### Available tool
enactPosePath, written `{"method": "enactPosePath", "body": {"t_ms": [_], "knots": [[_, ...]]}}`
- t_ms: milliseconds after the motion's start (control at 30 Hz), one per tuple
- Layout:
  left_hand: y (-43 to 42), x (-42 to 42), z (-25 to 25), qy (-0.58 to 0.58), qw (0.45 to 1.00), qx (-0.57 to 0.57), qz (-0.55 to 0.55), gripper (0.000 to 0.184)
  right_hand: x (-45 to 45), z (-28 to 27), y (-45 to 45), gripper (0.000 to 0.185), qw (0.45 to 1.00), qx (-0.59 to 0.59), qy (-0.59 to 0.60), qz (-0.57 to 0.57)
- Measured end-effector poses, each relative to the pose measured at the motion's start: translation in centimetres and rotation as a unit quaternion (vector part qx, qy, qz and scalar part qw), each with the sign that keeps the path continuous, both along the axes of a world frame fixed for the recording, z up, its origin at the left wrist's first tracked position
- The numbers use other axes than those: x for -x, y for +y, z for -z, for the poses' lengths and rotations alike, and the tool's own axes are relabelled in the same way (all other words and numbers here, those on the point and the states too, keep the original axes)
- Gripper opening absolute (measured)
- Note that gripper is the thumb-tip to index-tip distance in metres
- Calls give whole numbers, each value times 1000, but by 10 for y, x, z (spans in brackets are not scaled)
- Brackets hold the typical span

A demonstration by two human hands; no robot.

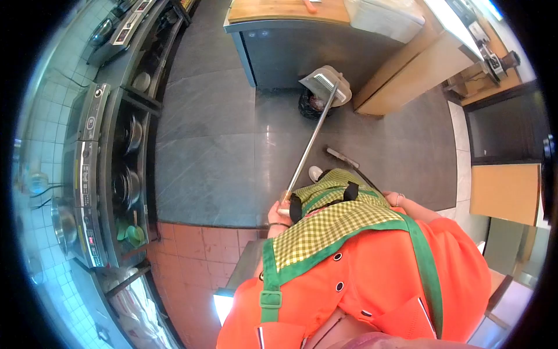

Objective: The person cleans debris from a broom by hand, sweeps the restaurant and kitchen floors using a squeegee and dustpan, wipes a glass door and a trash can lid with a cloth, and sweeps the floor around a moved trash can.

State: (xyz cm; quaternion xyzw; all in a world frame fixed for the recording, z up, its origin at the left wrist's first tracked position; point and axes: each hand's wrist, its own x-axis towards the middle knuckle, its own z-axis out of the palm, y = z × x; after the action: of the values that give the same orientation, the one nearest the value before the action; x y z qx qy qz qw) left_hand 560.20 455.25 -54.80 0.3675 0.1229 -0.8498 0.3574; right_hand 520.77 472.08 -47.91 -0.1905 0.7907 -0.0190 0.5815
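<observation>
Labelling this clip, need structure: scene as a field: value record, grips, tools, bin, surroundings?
Left grip: closed around the metal pole, near end
Right grip: at the broom handle; finger closure unclear
Dustpan: at the pole's far end, over the bin; contact unclear
Bin: black, partly hidden by the dustpan
Broom head: at gray floor, near white shoe
Left side: shelved pots

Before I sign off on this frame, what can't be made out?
All in the head view:
Bin: most of its contents, covered by the dustpan.
Right hand: how its fingers meet the broom handle, too small to tell.
Other foot: only one shoe shows; the apron likely hides it.
Orange item on the counter: cut off by the top edge.
</observation>
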Motion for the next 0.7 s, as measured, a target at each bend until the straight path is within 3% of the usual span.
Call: {"method": "enactPosePath", "body": {"t_ms": [67, 133, 167, 233, 300, 367, 433, 533, 600, 633, 667, 700], "knots": [[0, -12, 17, 9, 999, -15, 32, 27, 3, 8, 11, 52, 999, 38, 9, 29], [-4, -15, -25, 51, 997, -26, 46, 33, 0, 7, 17, 51, 996, 72, 17, 59], [-6, -25, -24, 166, 985, -43, 31, 34, -4, 4, 12, 51, 989, 106, 43, 91], [-9, -34, -38, 13, 995, -3, 100, 35, 5, 15, 4, 52, 980, 141, 66, 128], [-25, -57, -60, 67, 991, -47, 106, 36, 26, 44, -21, 63, 960, 162, 87, 213], [-31, -71, -87, 91, 986, -7, 138, 35, 39, 26, -71, 58, 970, 143, 71, 183], [-43, -84, -129, 9, 989, 37, 140, 33, 36, -13, -125, 53, 938, 143, 32, 316], [-57, -94, -215, -162, 980, 45, 102, 32, 91, 55, -170, 49, 914, 153, 87, 366], [-70, -114, -269, -252, 958, 78, 112, 33, 105, 67, -197, 45, 972, 50, 94, 208], [-82, -116, -292, -269, 946, 120, 133, 35, 113, 100, -201, 45, 971, 46, 85, 216], [-95, -105, -320, -324, 917, 173, 156, 37, 111, 159, -194, 46, 976, -67, 141, 150], [-106, -98, -345, -374, 882, 224, 179, 40, 93, 142, -184, 46, 980, -53, 153, 114]]}}
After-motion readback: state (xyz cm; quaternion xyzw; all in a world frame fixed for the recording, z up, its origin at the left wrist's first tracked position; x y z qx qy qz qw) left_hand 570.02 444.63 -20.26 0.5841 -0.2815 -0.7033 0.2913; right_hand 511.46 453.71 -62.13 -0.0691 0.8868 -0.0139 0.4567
